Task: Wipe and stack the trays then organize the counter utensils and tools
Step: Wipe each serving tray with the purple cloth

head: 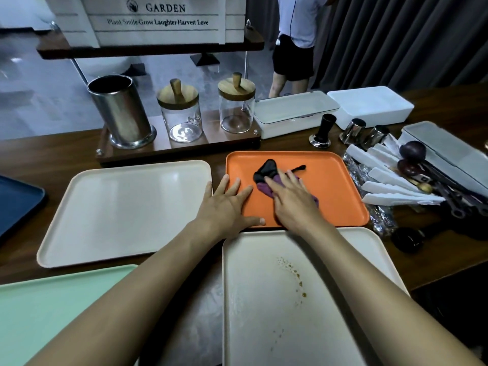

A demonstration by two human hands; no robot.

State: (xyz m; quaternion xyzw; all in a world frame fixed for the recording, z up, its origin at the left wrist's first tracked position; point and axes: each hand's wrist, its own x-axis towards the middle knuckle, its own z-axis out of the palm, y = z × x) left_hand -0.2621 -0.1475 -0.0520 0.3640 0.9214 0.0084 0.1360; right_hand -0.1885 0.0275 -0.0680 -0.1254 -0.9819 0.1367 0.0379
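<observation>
An orange tray (330, 178) lies on the wooden counter. My right hand (290, 199) presses a purple and black cloth (266, 171) flat on it with straight fingers. My left hand (227, 204) lies flat across the orange tray's left edge, fingers spread. Nearest me is a cream tray (264, 313) with brown stains. Another cream tray (126, 210) lies to the left, a mint green tray (39, 313) at the lower left and a dark blue tray (15, 204) at the far left edge.
Behind the trays a wooden stand holds a steel canister (120, 112) and two lidded glass jars (181, 114). White boxes (293, 112), a black tamper (323, 133), steel cups (353, 130) and a pile of white-handled utensils (390, 178) fill the right side. A person stands behind the counter.
</observation>
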